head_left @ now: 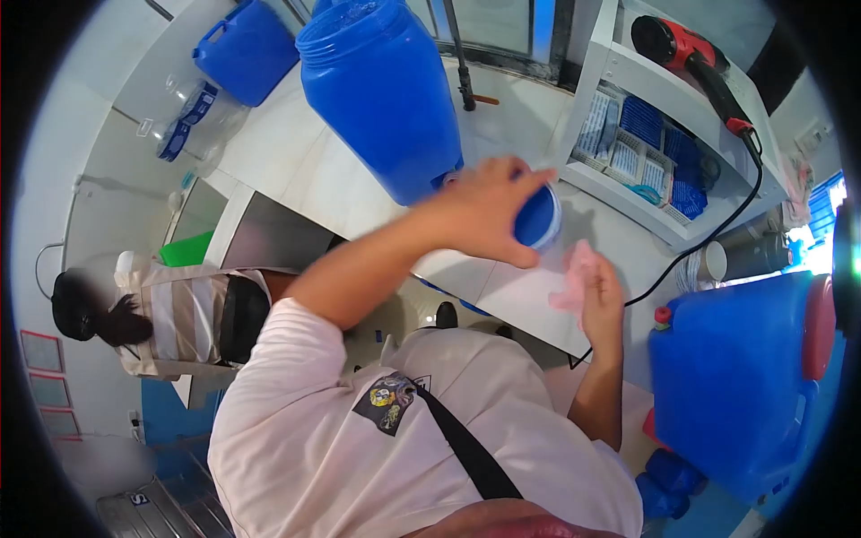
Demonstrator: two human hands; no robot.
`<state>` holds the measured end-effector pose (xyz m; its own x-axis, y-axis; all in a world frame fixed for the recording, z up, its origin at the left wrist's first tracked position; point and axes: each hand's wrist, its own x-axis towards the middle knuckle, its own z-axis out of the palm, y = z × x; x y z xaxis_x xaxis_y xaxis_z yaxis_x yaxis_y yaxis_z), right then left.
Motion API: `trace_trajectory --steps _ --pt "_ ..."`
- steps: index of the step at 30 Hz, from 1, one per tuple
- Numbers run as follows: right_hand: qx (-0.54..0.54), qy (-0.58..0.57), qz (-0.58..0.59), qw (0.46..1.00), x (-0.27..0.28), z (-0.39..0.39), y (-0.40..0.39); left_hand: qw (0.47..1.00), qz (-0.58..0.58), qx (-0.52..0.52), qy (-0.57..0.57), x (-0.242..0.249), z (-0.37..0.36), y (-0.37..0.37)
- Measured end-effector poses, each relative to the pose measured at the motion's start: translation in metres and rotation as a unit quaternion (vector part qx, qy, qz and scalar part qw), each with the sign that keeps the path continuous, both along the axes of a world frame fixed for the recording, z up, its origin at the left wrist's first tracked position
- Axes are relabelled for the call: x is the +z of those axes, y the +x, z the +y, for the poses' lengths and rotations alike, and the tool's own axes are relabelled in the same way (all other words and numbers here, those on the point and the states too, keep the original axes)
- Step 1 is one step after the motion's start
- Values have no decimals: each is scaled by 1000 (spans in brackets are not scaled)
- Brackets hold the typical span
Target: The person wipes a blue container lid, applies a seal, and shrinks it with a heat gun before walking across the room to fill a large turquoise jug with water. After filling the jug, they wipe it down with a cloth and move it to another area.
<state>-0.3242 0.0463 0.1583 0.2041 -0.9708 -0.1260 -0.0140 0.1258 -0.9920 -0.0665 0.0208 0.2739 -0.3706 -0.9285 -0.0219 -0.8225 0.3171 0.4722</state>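
Note:
My left hand (489,211) is stretched over the counter, thumb and fingers spread wide and blurred by motion. It overlaps the left side of a round tub (541,224) with a pale rim and a blue inside. Pinched in my right hand (603,300), a crumpled pink cloth (577,282) hangs just beyond the tub's near right side. Behind my left hand stands a large blue jerrycan (381,99) with an uncapped wide mouth at its top.
A white shelf unit (619,170) holds baskets of packets; a red and black heat gun (691,54) lies on top, its black cord trailing down. Another blue jerrycan (735,377) stands at right. Clear bottles (193,112) are far left. A person (179,314) is at left.

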Motion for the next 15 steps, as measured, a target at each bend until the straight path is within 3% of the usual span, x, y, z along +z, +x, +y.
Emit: trace_trajectory --steps 1,2,3,5,6,7,8,11,13,15 --pt "3 1 -4 1000 1 -1 4 998 -7 -19 -61 41 12 19" --pt "75 -16 46 996 4 -2 7 984 -31 -25 -171 63 21 45" --pt "141 -33 95 985 8 -4 9 978 8 -58 -202 101 28 61" --pt "141 -89 118 979 40 -11 24 980 4 30 -199 155 47 87" --pt "151 -144 140 968 57 -21 30 977 0 89 -195 169 52 96" --pt "92 -317 204 922 67 -36 34 965 -43 133 -223 178 49 100" --pt "32 -475 263 839 77 -52 35 948 -87 177 -249 183 40 103" --pt "-7 -538 171 825 166 -74 30 927 -146 179 -294 178 -21 142" --pt "-70 -551 127 822 212 -76 30 919 -252 244 -182 190 -32 113" --pt "-102 -560 120 813 229 -81 27 935 -268 224 -57 208 -38 108"
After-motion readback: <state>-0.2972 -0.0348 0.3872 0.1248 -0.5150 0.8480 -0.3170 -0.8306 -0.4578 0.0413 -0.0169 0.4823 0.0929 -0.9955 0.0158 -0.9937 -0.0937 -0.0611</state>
